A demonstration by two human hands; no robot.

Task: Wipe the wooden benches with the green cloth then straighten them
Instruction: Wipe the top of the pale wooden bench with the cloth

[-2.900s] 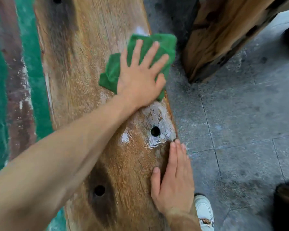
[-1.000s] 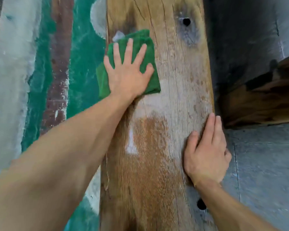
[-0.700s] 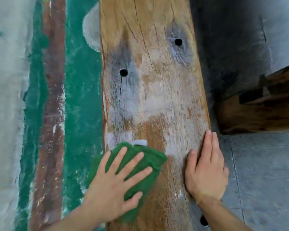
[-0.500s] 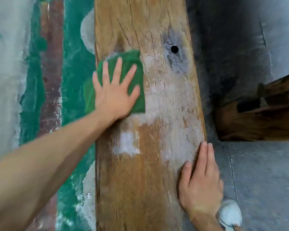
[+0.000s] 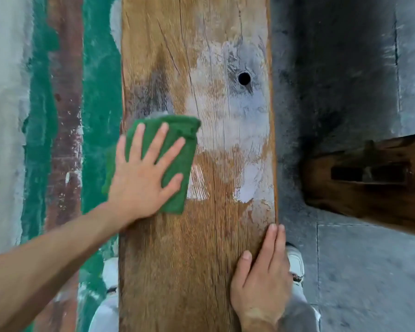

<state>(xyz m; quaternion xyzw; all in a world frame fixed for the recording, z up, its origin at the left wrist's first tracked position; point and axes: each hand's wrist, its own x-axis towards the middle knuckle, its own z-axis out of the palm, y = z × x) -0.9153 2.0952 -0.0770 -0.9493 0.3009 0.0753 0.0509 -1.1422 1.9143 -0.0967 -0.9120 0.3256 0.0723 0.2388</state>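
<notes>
Overhead, the left hand (image 5: 141, 180), fingers spread flat, presses the green cloth (image 5: 177, 161) onto the left half of the wooden table (image 5: 201, 259). The right hand (image 5: 261, 283) rests at its right edge, fingers pressed together, grip holding nothing.

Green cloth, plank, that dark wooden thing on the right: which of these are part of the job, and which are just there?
Part of the job:
- green cloth, pressed flat under the left hand
- wooden bench, steadied at its edge by the right hand
- second wooden bench, probably next

Just there:
- painted green floor
- grey paving
- white shoe
</notes>
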